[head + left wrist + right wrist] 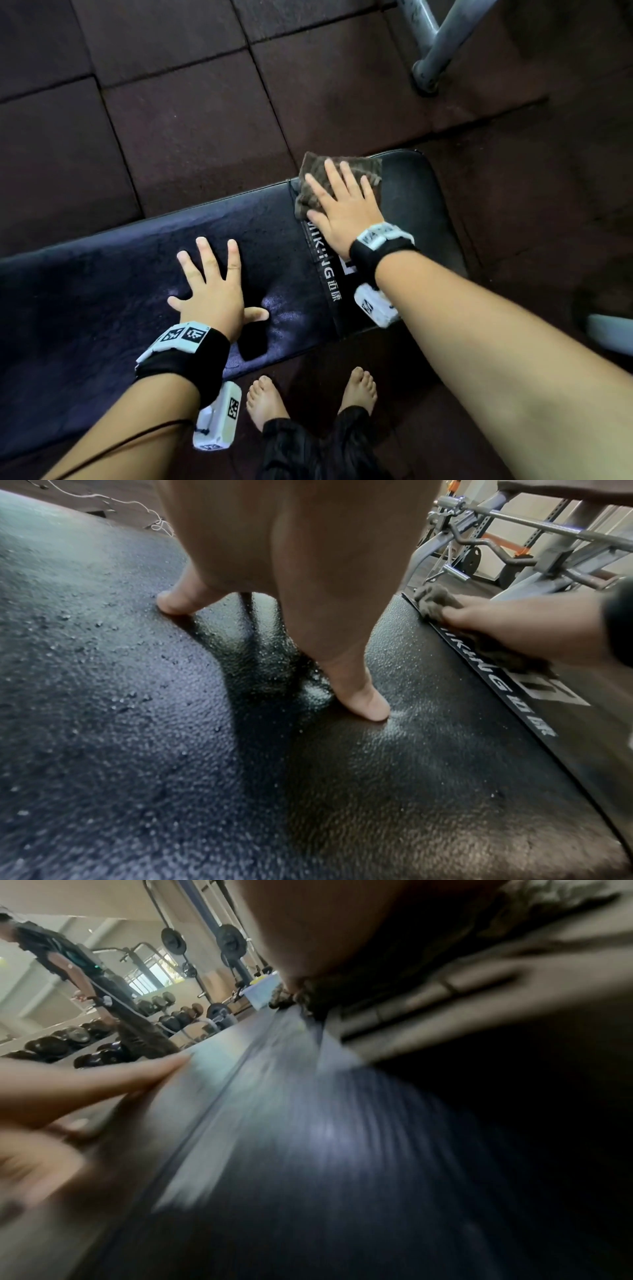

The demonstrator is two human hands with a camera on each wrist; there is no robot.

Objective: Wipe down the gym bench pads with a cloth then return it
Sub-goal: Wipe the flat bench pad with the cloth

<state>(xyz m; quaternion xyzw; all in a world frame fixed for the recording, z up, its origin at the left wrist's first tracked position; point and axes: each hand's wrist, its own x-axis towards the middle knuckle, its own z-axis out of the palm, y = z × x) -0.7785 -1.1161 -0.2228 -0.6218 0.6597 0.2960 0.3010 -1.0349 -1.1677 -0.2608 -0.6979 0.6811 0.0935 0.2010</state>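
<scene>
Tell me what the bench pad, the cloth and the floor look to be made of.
Bench pad: black vinyl or faux leather, going by its pebbled grain and sheen.
Cloth: brown-grey fabric, probably terry or microfibre; it looks fuzzy and bunches under the right hand.
Floor: dark matte square tiles with seams, likely rubber matting.

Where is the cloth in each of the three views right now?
Head: cloth upper centre, under the right hand, at the pad's far edge.
Left wrist: cloth upper right, under that hand.
Right wrist: cloth top, blurred, under the palm.
Shared landmark: the lettered strap across the bench.
</scene>
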